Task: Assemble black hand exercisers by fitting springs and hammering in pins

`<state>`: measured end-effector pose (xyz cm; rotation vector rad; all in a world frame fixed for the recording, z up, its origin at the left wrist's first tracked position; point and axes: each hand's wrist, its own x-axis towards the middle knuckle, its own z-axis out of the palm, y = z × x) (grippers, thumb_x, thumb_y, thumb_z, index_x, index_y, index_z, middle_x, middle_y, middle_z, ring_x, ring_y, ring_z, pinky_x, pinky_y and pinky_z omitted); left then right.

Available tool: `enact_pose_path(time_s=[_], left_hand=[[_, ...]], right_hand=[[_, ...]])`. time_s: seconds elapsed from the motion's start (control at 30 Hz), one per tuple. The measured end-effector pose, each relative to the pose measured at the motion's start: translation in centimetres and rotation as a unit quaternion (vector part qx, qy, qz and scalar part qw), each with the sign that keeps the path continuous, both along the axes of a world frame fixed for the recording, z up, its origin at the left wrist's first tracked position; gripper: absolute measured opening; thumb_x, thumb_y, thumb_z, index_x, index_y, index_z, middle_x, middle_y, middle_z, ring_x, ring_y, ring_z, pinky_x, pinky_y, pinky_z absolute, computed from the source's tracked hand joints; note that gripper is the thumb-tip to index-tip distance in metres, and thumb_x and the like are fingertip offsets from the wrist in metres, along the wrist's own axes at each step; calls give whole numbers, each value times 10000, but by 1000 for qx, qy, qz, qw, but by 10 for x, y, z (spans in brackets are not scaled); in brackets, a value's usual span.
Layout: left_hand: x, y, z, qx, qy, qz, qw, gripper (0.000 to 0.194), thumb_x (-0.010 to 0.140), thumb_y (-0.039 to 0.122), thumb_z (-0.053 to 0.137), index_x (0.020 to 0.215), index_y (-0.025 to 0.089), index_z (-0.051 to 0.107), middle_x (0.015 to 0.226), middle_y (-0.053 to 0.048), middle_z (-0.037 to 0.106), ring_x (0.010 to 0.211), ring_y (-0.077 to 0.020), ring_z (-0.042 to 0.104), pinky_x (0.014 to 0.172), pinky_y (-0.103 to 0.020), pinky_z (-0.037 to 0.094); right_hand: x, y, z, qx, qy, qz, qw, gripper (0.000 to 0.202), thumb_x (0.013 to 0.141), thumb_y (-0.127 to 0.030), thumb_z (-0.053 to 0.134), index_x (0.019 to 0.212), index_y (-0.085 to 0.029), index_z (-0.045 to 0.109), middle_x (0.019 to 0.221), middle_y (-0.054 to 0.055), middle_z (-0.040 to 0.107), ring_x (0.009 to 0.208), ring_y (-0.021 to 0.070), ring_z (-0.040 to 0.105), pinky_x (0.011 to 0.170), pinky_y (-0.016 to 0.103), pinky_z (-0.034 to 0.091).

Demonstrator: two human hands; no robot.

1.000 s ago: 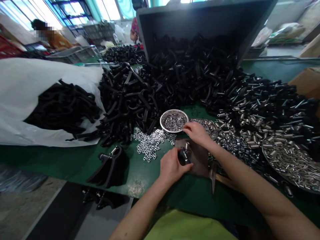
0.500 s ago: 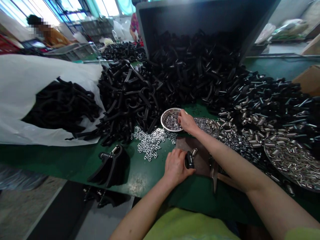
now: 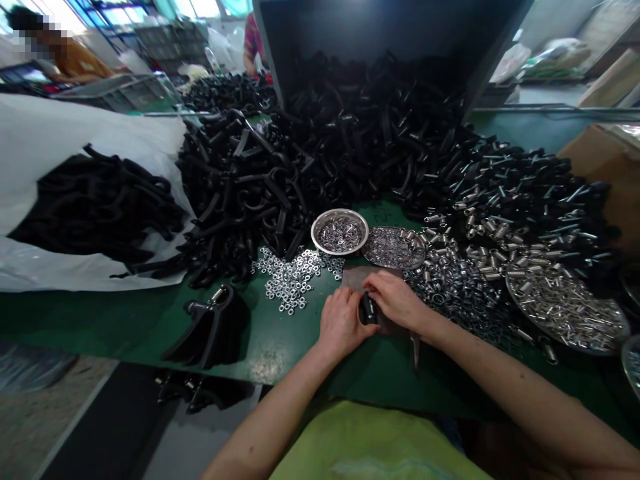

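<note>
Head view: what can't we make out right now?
All in the head view:
- Black part: partly covered by the left hand.
- Right hand: whether its fingertips pinch anything; too small, fingers in the way.
- Metal tool: upper end, hidden by the right wrist.
- Dish: cut off by the right edge.
</note>
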<state>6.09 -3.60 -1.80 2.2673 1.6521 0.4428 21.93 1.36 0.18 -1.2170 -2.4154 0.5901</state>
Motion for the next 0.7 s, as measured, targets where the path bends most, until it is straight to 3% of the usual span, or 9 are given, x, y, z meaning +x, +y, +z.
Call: enact_pose_path(time_s=[0.2,0.33,0.4,0.53,0.63,0.7], left_hand=[[0,-1,-1,17,13,-3,1000,449,661,497,712,944,180,567,944,-65,579,907,-249,516,779,-376,409],[-2,-2,-5,25,-4,-15,1000,526,675,541,694,1022,173,551,980,-72,592,929,-257,514,783,-387,411],[-3,-3,-6,30,-12,-26,999,629,691,547,682,1166,178,499,1040,-75,593,956,-259,511,794,-392,410],[-5,-5,-4,36,4,-59,998,631,737,543,642,1268,257,456,1085,-55,591,966,-250,511,783,-382,409],[-4,-4,-1,37,29,-64,997,625,733,542,645,1263,261,471,1086,-57,592,964,-249,513,776,-380,409],[-3,-3,0,33,37,-65,997,639,726,539,654,1268,256,469,1092,-58,589,968,-246,514,781,-379,412]], right_hand=[[-9,-18,2,111,-103,73,986,47,821,-138,531,838,-154,572,790,73,592,774,204,508,666,314,438],[2,-20,-5,104,-78,63,990,133,872,-183,500,946,-163,609,834,67,633,803,194,546,705,308,444],[12,-3,-5,62,-49,20,997,175,901,-214,475,1007,-192,612,901,42,655,829,161,571,747,276,445],[26,62,-5,35,-89,-162,982,179,893,-227,499,962,-189,660,952,56,670,923,177,559,828,286,417],[27,105,-15,42,-108,-196,974,170,837,-228,576,951,-170,689,988,110,656,1008,243,505,854,341,392],[24,120,-23,37,-112,-201,973,133,801,-237,620,885,-182,708,948,110,653,986,250,499,828,339,396]])
